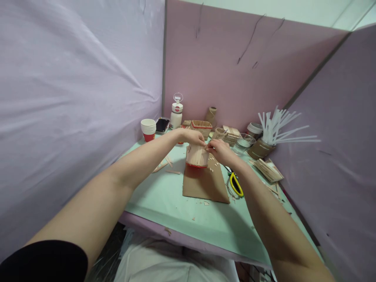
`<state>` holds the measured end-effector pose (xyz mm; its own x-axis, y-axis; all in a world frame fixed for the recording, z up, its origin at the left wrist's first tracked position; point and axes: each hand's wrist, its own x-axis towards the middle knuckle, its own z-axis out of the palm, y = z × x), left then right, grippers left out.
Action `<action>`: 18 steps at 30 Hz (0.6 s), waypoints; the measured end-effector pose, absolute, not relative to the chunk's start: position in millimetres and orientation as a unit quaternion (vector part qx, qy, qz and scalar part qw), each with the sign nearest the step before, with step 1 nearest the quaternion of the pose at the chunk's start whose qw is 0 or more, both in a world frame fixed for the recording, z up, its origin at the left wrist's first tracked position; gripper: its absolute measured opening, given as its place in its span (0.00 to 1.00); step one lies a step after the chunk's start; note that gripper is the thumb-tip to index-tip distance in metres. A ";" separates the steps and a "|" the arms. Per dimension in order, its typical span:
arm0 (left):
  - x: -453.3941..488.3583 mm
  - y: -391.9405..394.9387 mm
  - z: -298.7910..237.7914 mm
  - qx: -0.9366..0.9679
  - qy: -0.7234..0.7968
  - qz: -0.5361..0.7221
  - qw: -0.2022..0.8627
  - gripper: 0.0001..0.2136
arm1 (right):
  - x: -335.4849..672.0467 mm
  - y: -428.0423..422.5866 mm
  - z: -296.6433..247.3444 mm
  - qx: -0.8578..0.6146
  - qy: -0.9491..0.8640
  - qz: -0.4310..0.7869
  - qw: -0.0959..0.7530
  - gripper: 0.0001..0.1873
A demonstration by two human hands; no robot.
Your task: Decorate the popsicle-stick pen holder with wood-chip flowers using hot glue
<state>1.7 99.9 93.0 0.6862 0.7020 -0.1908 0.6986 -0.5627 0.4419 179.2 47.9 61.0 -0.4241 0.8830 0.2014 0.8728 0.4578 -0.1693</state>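
Observation:
A container of pale wooden strips (197,157), with a red band along its lower edge, is on a brown cardboard sheet (202,186). My left hand (192,137) rests over its top left, fingers bent down onto it. At its upper right side, my right hand (219,149) is closed in a pinch close to the left fingertips. What lies between the right fingertips is too small to make out. Wood chips are scattered on the cardboard beside the container. Yellow-handled scissors (235,184) lie at the sheet's right edge.
Behind stand paper cups (148,129), a phone (162,125), a white bottle (176,115), a red-rimmed wooden box (201,125) and a twine spool (210,114). On the right are a clear bowl (243,145), a holder of white strips (261,149) and stacked wooden pieces (268,170).

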 end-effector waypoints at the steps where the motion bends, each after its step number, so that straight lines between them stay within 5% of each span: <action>1: 0.9 100.5 92.4 0.883 0.397 0.007 0.251 0.20 | 178.8 47.6 61.2 -0.521 -0.843 0.019 0.130 0.08; 18: 0.3 113.1 81.3 0.866 0.371 0.036 0.332 0.17 | 174.2 50.9 62.0 -0.528 -0.840 0.008 0.122 0.10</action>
<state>0.3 113.1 81.3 0.7214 0.6676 -0.1842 0.6194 -0.5030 0.6028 174.2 50.9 62.0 -0.4124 0.8895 0.1968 0.8854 0.4422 -0.1431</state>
